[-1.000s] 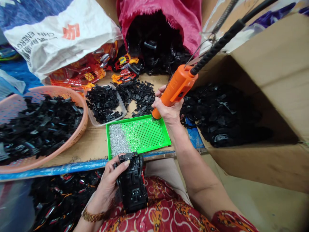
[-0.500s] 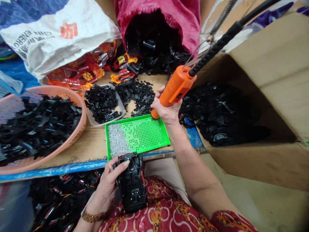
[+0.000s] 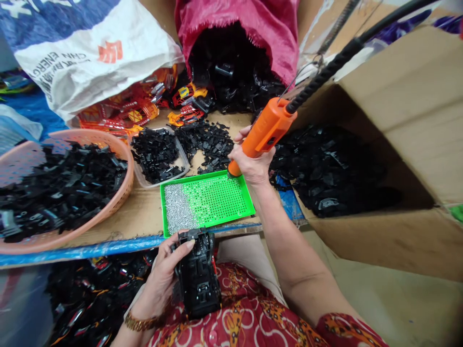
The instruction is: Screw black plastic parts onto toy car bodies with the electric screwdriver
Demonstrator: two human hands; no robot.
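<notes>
My left hand (image 3: 167, 267) grips a black plastic toy car chassis (image 3: 200, 284) over my lap, thumb pressed on its upper end. Wrapped round an orange electric screwdriver (image 3: 268, 126) is my right hand (image 3: 255, 161); the tool hangs from a black cable and leans with its lower end over the far right part of a green perforated tray (image 3: 208, 220). Small silver screws (image 3: 179, 208) are heaped in the tray's left end, with a few scattered across the rest. The screwdriver's tip is too small to make out.
An orange basket (image 3: 125, 180) and a clear plastic tub (image 3: 186, 164) hold black parts, with more black pieces (image 3: 211, 144) loose behind the tray. Orange car bodies (image 3: 135, 113) spill from a white sack (image 3: 119, 62). A pink sack (image 3: 278, 43) and a cardboard box (image 3: 405, 96) contain black parts.
The view has shifted slightly, so the table things appear a little further right. Both hands keep their holds, the screwdriver still over the tray's right end.
</notes>
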